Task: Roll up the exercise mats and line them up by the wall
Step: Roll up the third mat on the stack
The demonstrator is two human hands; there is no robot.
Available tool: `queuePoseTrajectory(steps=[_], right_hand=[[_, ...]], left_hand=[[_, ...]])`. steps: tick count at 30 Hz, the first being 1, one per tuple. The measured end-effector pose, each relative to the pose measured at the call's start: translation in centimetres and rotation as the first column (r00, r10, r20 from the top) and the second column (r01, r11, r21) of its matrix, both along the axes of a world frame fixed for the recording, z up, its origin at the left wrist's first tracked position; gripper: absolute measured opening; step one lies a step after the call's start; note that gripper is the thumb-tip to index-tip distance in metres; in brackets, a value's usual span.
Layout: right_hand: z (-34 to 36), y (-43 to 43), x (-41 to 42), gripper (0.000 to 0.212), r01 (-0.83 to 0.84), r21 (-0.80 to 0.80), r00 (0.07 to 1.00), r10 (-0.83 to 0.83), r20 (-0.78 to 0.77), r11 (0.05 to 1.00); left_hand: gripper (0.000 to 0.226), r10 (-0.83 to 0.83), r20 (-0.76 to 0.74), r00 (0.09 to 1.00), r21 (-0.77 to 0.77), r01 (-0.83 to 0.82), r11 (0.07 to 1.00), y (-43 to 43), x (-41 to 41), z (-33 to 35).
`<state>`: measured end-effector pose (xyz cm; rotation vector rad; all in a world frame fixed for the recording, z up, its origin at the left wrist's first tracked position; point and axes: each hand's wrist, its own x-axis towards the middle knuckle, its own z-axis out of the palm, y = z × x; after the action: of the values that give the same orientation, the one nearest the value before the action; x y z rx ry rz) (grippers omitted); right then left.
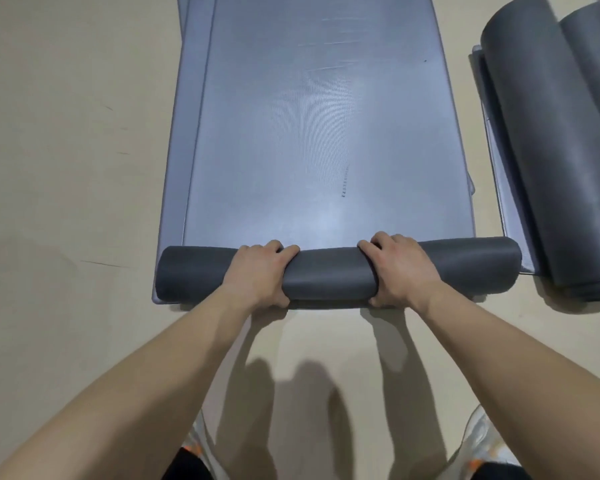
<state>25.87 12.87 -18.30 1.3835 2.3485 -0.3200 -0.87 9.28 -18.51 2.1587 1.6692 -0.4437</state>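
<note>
The roll (329, 275) lies crosswise under both hands, its long axis running 9 to 3 o'clock, at the near end of the mat (326, 133). The flat part still to be taken up stretches away toward 12. The left hand (257, 271) and right hand (400, 268) each grip the roll either side of its middle, fingers curled over the top and thumbs at the near side, about equally far forward. The next push probably goes straight to 12. A second mat (184, 133) lies flat underneath, showing at the 9 o'clock edge, and could drag along. At 2 o'clock, rolled mats (541, 150) lie lengthwise, their near end just beside the roll's right end. No wall shows.
</note>
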Motion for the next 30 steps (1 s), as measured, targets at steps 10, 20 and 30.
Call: queuePoseTrajectory(steps=[10, 20, 30], right_hand=[[-0.1, -6.7, 1.5, 0.128, 0.098, 0.082, 0.994, -0.094, -0.047, 0.992], [-0.6, -4.7, 1.0, 0.126, 0.061, 0.203, 0.993, -0.040, -0.108, 0.977], [0.5, 3.4, -0.9, 0.111, 0.084, -0.008, 0.996, -0.084, -0.017, 0.996]], left_hand=[[0.110, 0.120, 0.078, 0.990, -0.316, -0.089, 0.945, -0.7, 0.0, 2.6], [0.118, 0.098, 0.049, 0.994, 0.095, -0.102, 0.990, -1.3, -1.1, -0.1], [0.120, 0.092, -0.057, 0.994, 0.364, -0.065, 0.929, -0.4, -0.5, -2.1]])
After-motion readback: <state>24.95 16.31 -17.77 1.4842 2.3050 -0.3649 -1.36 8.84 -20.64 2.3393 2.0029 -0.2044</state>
